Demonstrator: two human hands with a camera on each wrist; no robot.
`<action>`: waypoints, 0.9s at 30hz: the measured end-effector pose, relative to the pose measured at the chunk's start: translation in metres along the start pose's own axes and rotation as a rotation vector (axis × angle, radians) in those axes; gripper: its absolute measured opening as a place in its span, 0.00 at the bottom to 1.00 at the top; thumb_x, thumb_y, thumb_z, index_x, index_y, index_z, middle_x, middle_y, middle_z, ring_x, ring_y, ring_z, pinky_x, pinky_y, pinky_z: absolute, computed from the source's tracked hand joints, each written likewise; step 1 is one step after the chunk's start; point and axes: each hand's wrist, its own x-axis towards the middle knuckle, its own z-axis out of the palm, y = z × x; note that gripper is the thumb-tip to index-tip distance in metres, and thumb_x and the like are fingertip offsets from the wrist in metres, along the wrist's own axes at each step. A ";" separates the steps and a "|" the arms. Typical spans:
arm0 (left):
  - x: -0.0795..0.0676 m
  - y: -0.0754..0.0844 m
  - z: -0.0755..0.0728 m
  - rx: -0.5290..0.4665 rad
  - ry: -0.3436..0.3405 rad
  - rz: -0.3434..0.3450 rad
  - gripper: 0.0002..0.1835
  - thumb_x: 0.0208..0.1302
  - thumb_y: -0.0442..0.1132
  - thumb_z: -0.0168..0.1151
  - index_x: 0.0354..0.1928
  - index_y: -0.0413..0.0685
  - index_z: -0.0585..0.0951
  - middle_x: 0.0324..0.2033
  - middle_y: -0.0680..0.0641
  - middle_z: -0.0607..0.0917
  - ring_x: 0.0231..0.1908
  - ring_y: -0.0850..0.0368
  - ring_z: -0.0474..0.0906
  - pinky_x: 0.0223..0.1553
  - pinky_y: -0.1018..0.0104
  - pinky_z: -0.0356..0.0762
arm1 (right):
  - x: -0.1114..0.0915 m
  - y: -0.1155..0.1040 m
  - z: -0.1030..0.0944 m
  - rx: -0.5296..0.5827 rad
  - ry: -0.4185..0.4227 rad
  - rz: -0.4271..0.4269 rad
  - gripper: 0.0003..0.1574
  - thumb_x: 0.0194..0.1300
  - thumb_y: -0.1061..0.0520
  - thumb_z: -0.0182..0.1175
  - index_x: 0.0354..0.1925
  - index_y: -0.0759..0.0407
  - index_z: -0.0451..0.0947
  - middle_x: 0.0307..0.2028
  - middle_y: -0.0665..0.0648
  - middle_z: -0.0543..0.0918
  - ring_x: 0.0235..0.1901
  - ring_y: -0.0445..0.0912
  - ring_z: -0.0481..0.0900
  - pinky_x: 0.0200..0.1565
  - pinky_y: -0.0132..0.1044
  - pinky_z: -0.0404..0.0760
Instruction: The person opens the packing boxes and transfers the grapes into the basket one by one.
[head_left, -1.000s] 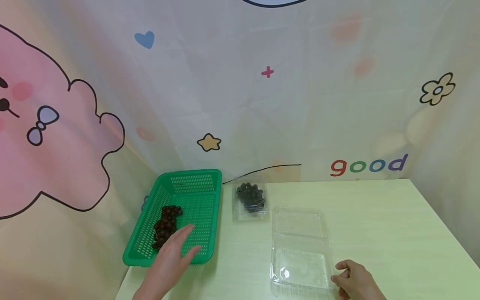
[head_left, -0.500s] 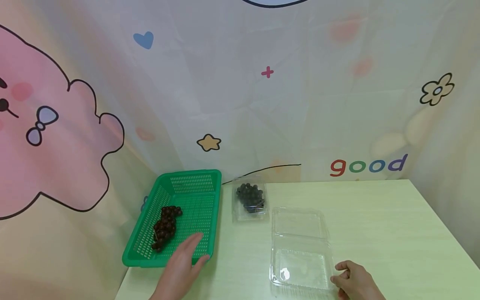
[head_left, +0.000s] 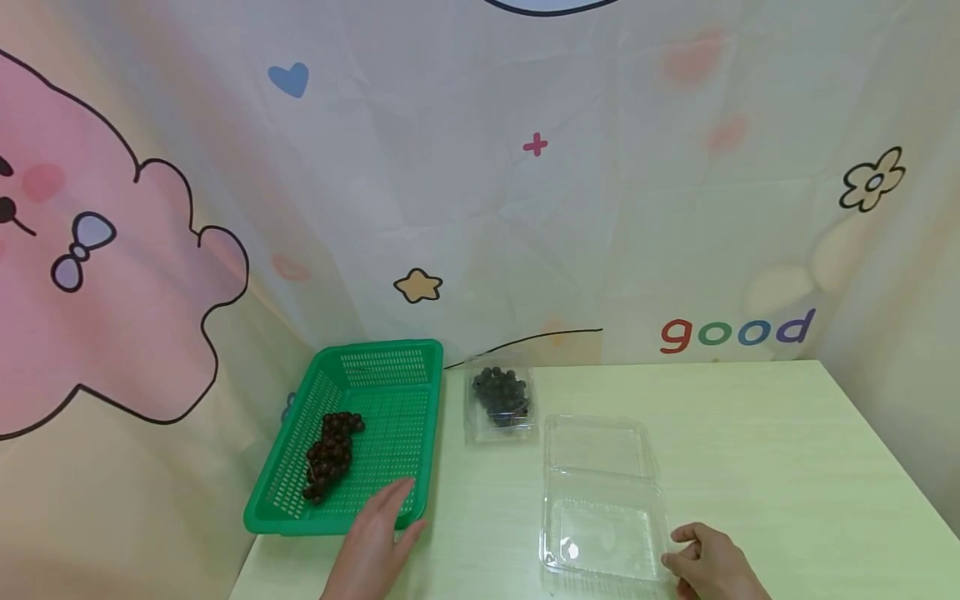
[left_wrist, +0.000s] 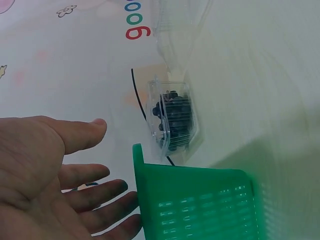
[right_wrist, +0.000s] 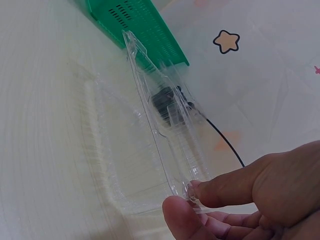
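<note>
My left hand [head_left: 373, 542] is over the front right corner of a green plastic basket [head_left: 433, 417], fingers extended and thumb apart, holding nothing. In the left wrist view its fingertips are right at the basket's rim. A bunch of dark red grapes [head_left: 330, 457] lies along the left side inside the basket. My right hand [head_left: 712, 560] pinches the right edge of a clear plastic clamshell box [head_left: 603, 533] between thumb and forefinger. The box stands with its lid [head_left: 596, 446] folded back, away from me, and nothing inside.
Behind and left of the held box sits a second clear clamshell box [head_left: 471, 429] with dark grapes [head_left: 501, 396] in it. A pale table [head_left: 765, 450] carries everything. A printed curtain [head_left: 600, 208] hangs along the table's back edge.
My left hand has drawn back from over the grapes, moving right and toward me to the basket's front right corner. The right hand and the box have stayed in place.
</note>
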 end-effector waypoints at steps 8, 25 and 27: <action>0.000 -0.002 0.005 0.055 0.064 0.034 0.28 0.62 0.40 0.76 0.62 0.36 0.81 0.55 0.36 0.83 0.56 0.35 0.79 0.53 0.39 0.79 | 0.000 0.001 0.000 0.012 0.003 0.001 0.19 0.64 0.67 0.66 0.48 0.78 0.73 0.25 0.57 0.79 0.19 0.49 0.80 0.26 0.40 0.82; 0.007 -0.008 0.015 0.159 0.056 0.026 0.22 0.62 0.41 0.76 0.57 0.41 0.85 0.46 0.41 0.88 0.48 0.40 0.83 0.47 0.40 0.78 | -0.003 0.000 -0.001 0.030 -0.005 -0.006 0.20 0.65 0.67 0.66 0.50 0.79 0.72 0.25 0.57 0.79 0.19 0.48 0.80 0.26 0.39 0.82; 0.008 -0.008 0.016 0.163 0.057 0.019 0.22 0.62 0.41 0.76 0.56 0.41 0.86 0.45 0.41 0.88 0.47 0.40 0.84 0.47 0.40 0.79 | -0.003 0.000 -0.001 0.033 -0.008 -0.009 0.20 0.65 0.67 0.66 0.50 0.79 0.72 0.25 0.57 0.79 0.19 0.48 0.80 0.26 0.39 0.82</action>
